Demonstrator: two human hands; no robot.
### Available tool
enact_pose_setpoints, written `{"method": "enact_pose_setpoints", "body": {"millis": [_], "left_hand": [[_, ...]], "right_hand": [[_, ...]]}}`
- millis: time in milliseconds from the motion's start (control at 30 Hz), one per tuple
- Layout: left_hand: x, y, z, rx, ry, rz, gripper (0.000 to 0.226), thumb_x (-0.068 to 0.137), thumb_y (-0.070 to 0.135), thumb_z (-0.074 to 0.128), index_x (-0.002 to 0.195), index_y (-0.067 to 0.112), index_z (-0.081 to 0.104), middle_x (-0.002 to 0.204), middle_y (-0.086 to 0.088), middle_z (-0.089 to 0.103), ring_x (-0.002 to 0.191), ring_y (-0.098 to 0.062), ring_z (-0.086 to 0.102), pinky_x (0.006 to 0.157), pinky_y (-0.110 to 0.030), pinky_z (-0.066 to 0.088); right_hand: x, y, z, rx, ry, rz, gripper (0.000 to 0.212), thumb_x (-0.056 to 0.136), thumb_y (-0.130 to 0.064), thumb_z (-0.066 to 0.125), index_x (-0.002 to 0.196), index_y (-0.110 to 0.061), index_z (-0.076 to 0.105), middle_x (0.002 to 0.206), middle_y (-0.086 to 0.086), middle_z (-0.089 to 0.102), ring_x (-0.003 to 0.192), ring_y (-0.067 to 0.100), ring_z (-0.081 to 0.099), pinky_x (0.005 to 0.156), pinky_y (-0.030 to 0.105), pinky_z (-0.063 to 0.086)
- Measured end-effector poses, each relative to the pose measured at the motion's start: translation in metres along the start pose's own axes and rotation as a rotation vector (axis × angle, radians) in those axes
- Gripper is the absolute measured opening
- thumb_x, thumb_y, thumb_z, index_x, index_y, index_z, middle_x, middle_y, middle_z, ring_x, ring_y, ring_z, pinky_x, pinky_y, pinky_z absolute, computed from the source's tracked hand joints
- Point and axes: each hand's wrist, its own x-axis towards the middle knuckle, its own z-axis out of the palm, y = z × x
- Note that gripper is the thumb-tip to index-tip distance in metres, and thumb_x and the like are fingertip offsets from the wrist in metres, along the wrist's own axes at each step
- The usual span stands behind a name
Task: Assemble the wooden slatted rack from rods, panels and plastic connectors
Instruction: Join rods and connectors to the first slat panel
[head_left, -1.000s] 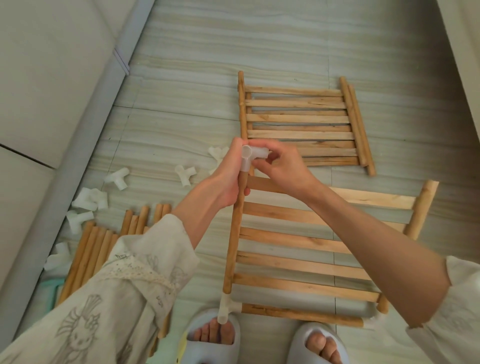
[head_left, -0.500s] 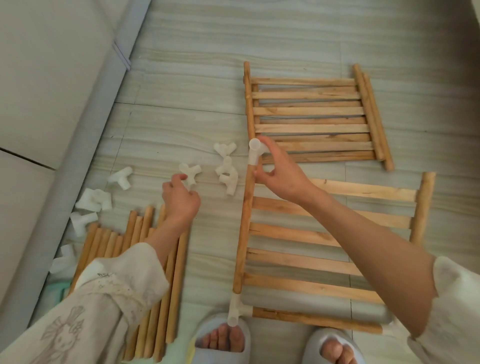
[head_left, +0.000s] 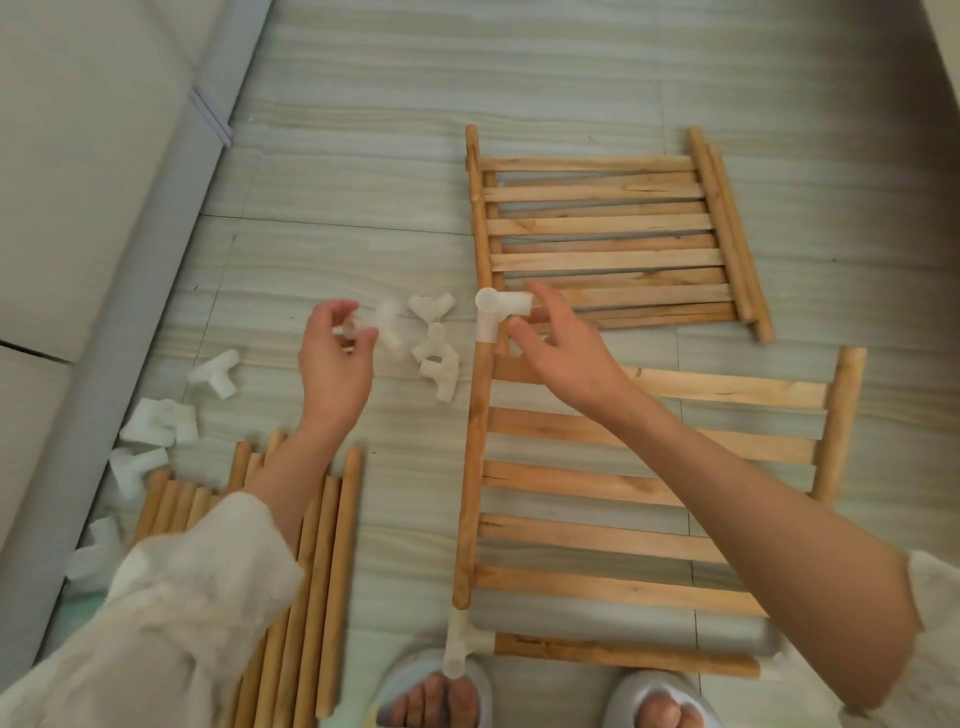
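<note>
Nothing here that serves as a container; all parts loose on the floor (head_left: 363, 130). Near slatted panel (head_left: 649, 488) flat on the floor just ahead of two slippered feet (head_left: 431, 699), side rails running away from the person, slats lying crosswise. Left rail (head_left: 475, 467) long axis near to far, capped at the far end by a white connector (head_left: 493, 312) with one socket opening upward and one branch pointing right; another white connector (head_left: 457, 652) at the near end, joined to a crosswise rod (head_left: 623, 657). Right hand (head_left: 561, 353) at that far connector, fingers spread and relaxed, fingertips touching its right branch, not wrapped round it. Left hand (head_left: 335, 358) out to the left over the floor, fingers curled and pinching a small white connector piece (head_left: 356, 327), blurred. More loose connectors (head_left: 434, 353) between the two hands, others (head_left: 156, 426) scattered toward the left wall. Bundle of plain rods (head_left: 311, 571) lying lengthwise under the left forearm. Second stack of slatted panels (head_left: 608, 234) farther out, slats crosswise. Compared with half a second ago: left hand now further forward and closed on a piece, right hand loosened from its earlier pinch on the rail top.
</note>
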Motion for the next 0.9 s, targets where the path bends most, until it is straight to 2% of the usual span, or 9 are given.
{"method": "enact_pose_setpoints", "body": {"millis": [100,200,300,367,500,667,767,833,900], "left_hand": [[-0.005,0.054,-0.004,-0.229,-0.120,0.153,0.026,0.088,-0.001,0.056,0.106,0.017,0.051,0.106,0.004,0.059,0.094,-0.018,0.060,0.081,-0.031,0.052],[-0.012,0.101,0.002,-0.171,-0.281,0.385,0.029,0.087,-0.002,0.055,0.104,0.021,0.052,0.107,0.006,0.059,0.089,-0.009,0.057,0.076,-0.022,0.048],[-0.016,0.128,0.011,-0.069,-0.357,0.545,0.030,0.086,0.001,0.057,0.103,0.025,0.054,0.104,0.013,0.059,0.085,-0.006,0.055,0.074,-0.016,0.043],[-0.017,0.136,0.015,-0.087,-0.392,0.574,0.029,0.086,0.002,0.059,0.104,0.024,0.057,0.105,0.009,0.061,0.088,-0.011,0.057,0.078,-0.018,0.046],[-0.022,0.137,0.024,-0.045,-0.461,0.603,0.029,0.087,0.001,0.060,0.111,0.018,0.062,0.111,0.006,0.064,0.096,-0.011,0.061,0.091,-0.025,0.048],[-0.030,0.129,0.031,-0.129,-0.434,0.501,0.049,0.088,0.005,0.061,0.127,0.031,0.046,0.120,0.008,0.061,0.109,-0.004,0.057,0.094,-0.019,0.044],[-0.032,0.110,0.036,-0.243,-0.468,0.203,0.049,0.092,0.023,0.059,0.134,0.030,0.035,0.134,0.004,0.050,0.119,-0.009,0.052,0.097,-0.025,0.043],[-0.035,0.095,0.039,-0.282,-0.539,0.047,0.042,0.093,0.034,0.054,0.132,0.026,0.041,0.128,-0.002,0.055,0.111,-0.016,0.060,0.097,-0.033,0.048],[-0.040,0.086,0.041,-0.316,-0.582,0.047,0.037,0.092,0.034,0.054,0.127,0.027,0.043,0.119,-0.005,0.060,0.103,-0.018,0.064,0.088,-0.024,0.051]], "right_hand": [[0.002,-0.009,-0.011,0.091,-0.057,0.035,0.053,0.097,-0.056,0.023,0.146,-0.037,0.027,0.132,-0.014,0.043,0.095,0.010,0.062,0.088,0.030,0.040],[0.003,-0.013,-0.021,0.141,-0.109,0.058,0.060,0.093,-0.065,0.011,0.137,-0.038,0.042,0.134,-0.011,0.050,0.089,0.013,0.066,0.087,0.036,0.043],[0.002,-0.015,-0.029,0.267,-0.133,0.087,0.062,0.092,-0.065,0.011,0.123,-0.032,0.054,0.107,-0.008,0.065,0.086,0.017,0.067,0.091,0.042,0.044],[0.000,-0.015,-0.034,0.370,-0.122,0.117,0.061,0.093,-0.064,0.015,0.114,-0.027,0.059,0.094,-0.005,0.064,0.080,0.015,0.065,0.087,0.040,0.045],[-0.002,-0.013,-0.039,0.453,-0.145,0.125,0.051,0.096,-0.059,0.022,0.100,-0.026,0.062,0.089,-0.004,0.061,0.077,0.014,0.062,0.085,0.039,0.044],[-0.004,-0.007,-0.037,0.406,-0.124,0.093,0.046,0.100,-0.049,0.028,0.106,-0.018,0.061,0.101,0.004,0.065,0.081,0.017,0.062,0.089,0.041,0.047],[-0.004,-0.005,-0.036,0.395,-0.105,0.096,0.046,0.101,-0.046,0.025,0.104,-0.016,0.060,0.103,0.005,0.066,0.078,0.015,0.063,0.087,0.039,0.049],[-0.003,-0.005,-0.035,0.417,-0.094,0.093,0.046,0.101,-0.045,0.023,0.102,-0.018,0.060,0.097,0.003,0.067,0.075,0.015,0.064,0.088,0.042,0.048],[-0.002,-0.004,-0.035,0.419,-0.087,0.086,0.047,0.102,-0.045,0.020,0.101,-0.019,0.059,0.091,0.004,0.069,0.076,0.019,0.067,0.089,0.041,0.048]]}}
